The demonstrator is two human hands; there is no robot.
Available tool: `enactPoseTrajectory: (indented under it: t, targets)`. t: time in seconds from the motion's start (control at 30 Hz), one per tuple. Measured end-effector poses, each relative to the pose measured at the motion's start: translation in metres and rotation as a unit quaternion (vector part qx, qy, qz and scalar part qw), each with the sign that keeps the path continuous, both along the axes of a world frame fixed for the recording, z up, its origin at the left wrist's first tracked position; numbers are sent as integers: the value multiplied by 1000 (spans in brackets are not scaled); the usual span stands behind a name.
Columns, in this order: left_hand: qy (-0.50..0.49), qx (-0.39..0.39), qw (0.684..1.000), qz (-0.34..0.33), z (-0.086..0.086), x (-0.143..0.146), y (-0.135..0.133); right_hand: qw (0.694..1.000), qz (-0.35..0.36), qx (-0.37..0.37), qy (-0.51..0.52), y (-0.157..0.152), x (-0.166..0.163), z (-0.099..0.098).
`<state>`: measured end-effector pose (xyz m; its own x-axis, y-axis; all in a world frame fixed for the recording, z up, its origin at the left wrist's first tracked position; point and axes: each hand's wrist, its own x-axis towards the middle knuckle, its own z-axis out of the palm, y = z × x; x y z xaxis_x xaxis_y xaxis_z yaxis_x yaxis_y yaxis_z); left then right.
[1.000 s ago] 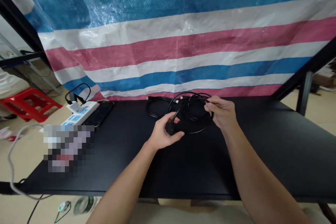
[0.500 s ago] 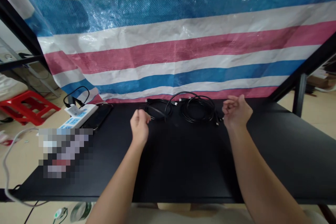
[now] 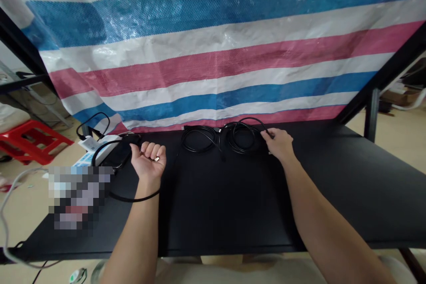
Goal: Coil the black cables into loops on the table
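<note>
Palm toward the camera, clenched the left hand with curled fingers on a black cable, presumably to anchor it while letting the slack swing out over the power strip beside the phone, then back across the wrist. Could not identify the small bright piece among those fingers. Pinched a strand between the thumb and fingertips of the right hand, just beside the coil on the right, likely to lift one turn without disturbing the others. Rested both that coil and the coil on the left flat near the striped sheet, probably for clear working room nearer the body. Could not trace a join between strand and cable against the black table.
</note>
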<state>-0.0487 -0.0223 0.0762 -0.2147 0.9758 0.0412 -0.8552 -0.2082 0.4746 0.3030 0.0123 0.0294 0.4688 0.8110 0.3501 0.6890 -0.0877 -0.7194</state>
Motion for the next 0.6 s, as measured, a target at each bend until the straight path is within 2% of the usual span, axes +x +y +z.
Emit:
enactPoseTrajectory:
  t: [0.07,0.13,0.23,0.27,0.37,0.43,0.5,0.53,0.6]
  targets:
    - [7,-11,1000,1,1,0,1,993,3,78,85,-1,-1,4]
    - [11,-13,1000,13,3,-3,1,958,27,173,229,-4,0,11]
    - [-5,-23,998,54,4,-17,4,853,73,258,447,-12,9,25]
    - [-17,-39,997,70,4,-24,5,818,64,271,503,-15,14,31]
    - [-38,-85,990,106,-1,-46,10,720,-17,301,624,-24,27,43]
    - [-44,-116,983,132,-6,-58,14,678,-54,317,661,-28,34,47]
    - [-38,-140,978,146,-9,-63,16,663,-60,323,673,-29,39,48]
    - [-27,-149,978,146,-10,-63,17,667,-51,323,670,-29,40,47]
    - [0,-162,978,134,-10,-58,17,694,-3,320,645,-29,39,46]
